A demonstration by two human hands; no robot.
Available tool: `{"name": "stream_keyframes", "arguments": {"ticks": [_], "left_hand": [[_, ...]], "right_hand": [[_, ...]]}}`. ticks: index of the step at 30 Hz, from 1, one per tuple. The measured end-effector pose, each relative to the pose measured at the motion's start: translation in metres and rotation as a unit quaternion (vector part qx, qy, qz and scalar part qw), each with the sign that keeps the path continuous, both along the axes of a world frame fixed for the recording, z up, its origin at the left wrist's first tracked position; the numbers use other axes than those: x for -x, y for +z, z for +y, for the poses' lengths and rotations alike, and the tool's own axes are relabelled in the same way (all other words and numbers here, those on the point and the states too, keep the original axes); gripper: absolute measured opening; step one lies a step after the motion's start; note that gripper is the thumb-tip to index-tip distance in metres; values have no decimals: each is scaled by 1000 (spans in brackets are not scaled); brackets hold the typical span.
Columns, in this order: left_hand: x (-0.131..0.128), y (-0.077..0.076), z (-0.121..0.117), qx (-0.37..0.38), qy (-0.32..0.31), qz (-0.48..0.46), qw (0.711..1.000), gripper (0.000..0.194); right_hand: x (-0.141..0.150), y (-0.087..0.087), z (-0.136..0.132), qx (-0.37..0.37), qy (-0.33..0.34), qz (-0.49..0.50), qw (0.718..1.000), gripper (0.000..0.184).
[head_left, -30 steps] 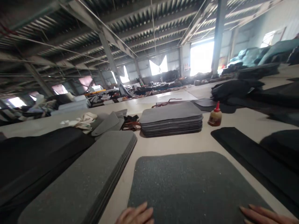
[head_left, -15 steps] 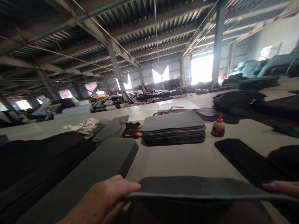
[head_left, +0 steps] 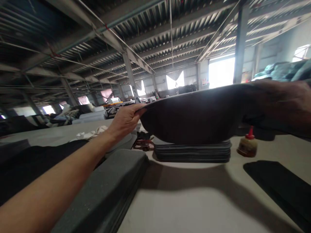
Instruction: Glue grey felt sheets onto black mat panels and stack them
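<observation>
A dark sheet with rounded corners [head_left: 194, 116] hangs between my two hands, its lower edge overlapping the top of a neat stack of grey sheets [head_left: 191, 154] in view. My left hand [head_left: 130, 118] pinches the sheet's left upper corner, thumb on top. On the right side, my right hand [head_left: 286, 100] is closed on the other end; it is blurred and partly dark. Whether the sheet touches the stack, I cannot tell. Lower left, beneath my left forearm, lies another stack of longer dark grey sheets [head_left: 107, 187].
A squat bottle with a red nozzle [head_left: 247, 145] stands right of the grey stack. Black pieces [head_left: 279, 184] lie at the right. Black cloth [head_left: 43, 158] and crumpled cream fabric [head_left: 93, 133] are on the left. The pale tabletop [head_left: 175, 207] carries all of these.
Both hands have risen and moved forward with the sheet, from low in front of me to above the grey stack. The camera view has shifted slightly left.
</observation>
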State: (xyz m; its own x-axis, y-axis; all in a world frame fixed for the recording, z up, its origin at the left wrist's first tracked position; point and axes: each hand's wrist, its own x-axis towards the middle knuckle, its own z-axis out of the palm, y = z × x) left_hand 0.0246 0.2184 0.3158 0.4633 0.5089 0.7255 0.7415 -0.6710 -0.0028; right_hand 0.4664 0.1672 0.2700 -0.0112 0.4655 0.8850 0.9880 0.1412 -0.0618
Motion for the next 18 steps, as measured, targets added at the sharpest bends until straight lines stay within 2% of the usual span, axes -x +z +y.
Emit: {"name": "stream_keyframes", "arguments": {"ticks": [2,4,8,10,12,13,15,18], "left_hand": [[-7,-8,28,-38,-12,-22,999,41],[-11,-33,60,-22,-20,-24,999,41],[-16,-117,116,67,-3,16,998,41],[-15,-158,133,114,-2,42,993,36],[-11,-188,142,140,2,52,989,35],[-8,-197,144,147,6,52,988,36],[-3,-208,146,155,14,49,987,41],[1,-207,145,165,19,51,985,45]], "right_hand": [[0,-5,14,-46,-29,-40,998,71],[1,-25,31,-57,-11,-68,996,52],[3,-90,70,35,25,-124,991,43],[2,-124,84,88,50,-155,983,44],[1,-149,90,137,95,-168,971,48],[0,-158,91,152,112,-166,968,48],[-2,-168,89,168,132,-153,965,48],[-2,-167,83,180,138,-152,962,49]]}}
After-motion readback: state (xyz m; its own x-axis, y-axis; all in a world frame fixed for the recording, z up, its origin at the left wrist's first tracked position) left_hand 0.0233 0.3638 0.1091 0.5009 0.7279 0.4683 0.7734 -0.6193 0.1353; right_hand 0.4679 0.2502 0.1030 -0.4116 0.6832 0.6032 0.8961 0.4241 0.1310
